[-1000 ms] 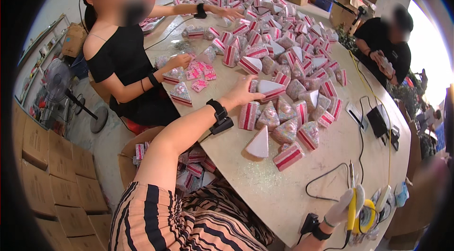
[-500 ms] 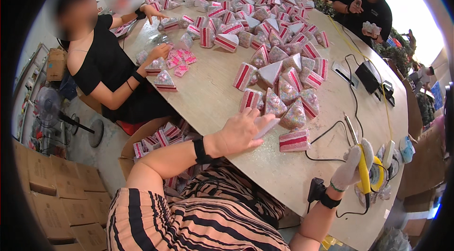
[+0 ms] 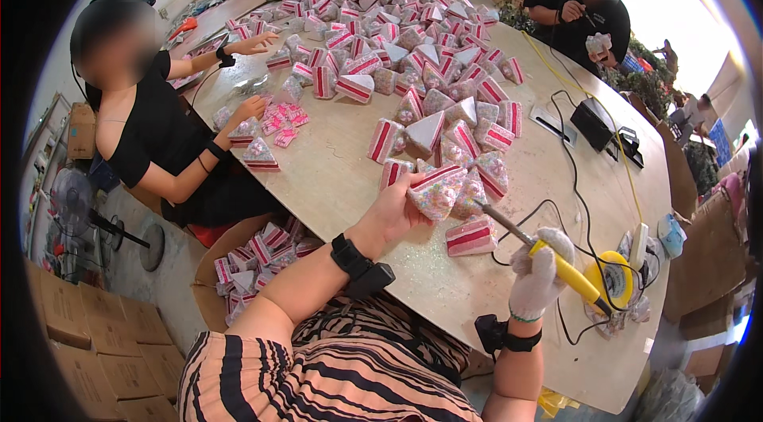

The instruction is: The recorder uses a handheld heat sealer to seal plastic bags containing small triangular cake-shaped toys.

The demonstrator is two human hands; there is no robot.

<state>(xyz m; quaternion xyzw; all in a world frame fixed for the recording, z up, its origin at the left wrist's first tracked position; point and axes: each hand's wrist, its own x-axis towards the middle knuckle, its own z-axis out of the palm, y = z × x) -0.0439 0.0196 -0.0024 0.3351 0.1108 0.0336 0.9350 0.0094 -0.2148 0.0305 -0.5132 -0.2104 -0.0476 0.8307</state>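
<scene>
My left hand (image 3: 395, 214) is closed around a glittery toy cake slice (image 3: 439, 196) with a dark pink band, held tilted just above the table. In my right hand (image 3: 541, 269), which wears a white glove, is a soldering iron (image 3: 569, 276) with a yellow handle. Its metal tip points left and lies close to the right side of the held slice; I cannot tell whether they touch. Just below the tip, another cake slice (image 3: 470, 237) rests on the table. More slices (image 3: 458, 144) crowd together behind my left hand.
A big pile of cake slices (image 3: 405, 40) covers the table's far part. At right lie a yellow tape roll (image 3: 610, 279), a black box (image 3: 594, 125) and loose cables. Two co-workers sit left and far right. An open carton of slices (image 3: 258, 259) stands below the left edge.
My left hand has raised and turned the slice, so its glittery side shows. My right hand has swung the soldering iron leftwards, from pointing up to pointing at the slice.
</scene>
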